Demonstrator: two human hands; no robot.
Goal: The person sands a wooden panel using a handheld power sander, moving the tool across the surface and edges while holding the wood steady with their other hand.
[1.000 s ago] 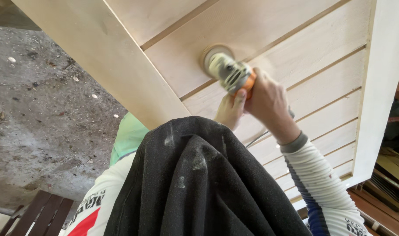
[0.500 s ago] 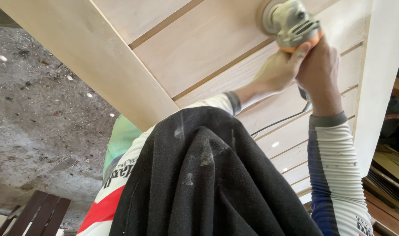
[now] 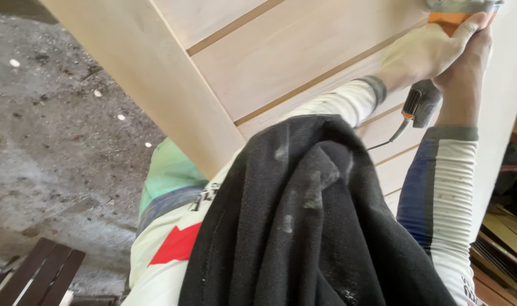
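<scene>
A grey and orange electric sander (image 3: 458, 12) is at the top right edge of the view, mostly cut off, pressed on a pale slatted wooden panel (image 3: 281, 51). My left hand (image 3: 426, 54) grips the sander from the left, arm stretched across the boards. My right hand (image 3: 467, 73) holds its rear handle (image 3: 422, 105) from below, with the cord running down from it. A black cloth (image 3: 309, 226) hanging from my head covers the lower middle of the view.
The panel has a wide pale frame board (image 3: 156, 73) on the left and another (image 3: 505, 113) on the right. Dusty concrete floor (image 3: 54, 141) lies to the left. Dark wooden slats (image 3: 37, 277) sit at bottom left, stacked timber (image 3: 505, 238) at bottom right.
Both hands have pushed the sander up and to the right along the board, from the panel's middle to the top right corner. My arms are more stretched out.
</scene>
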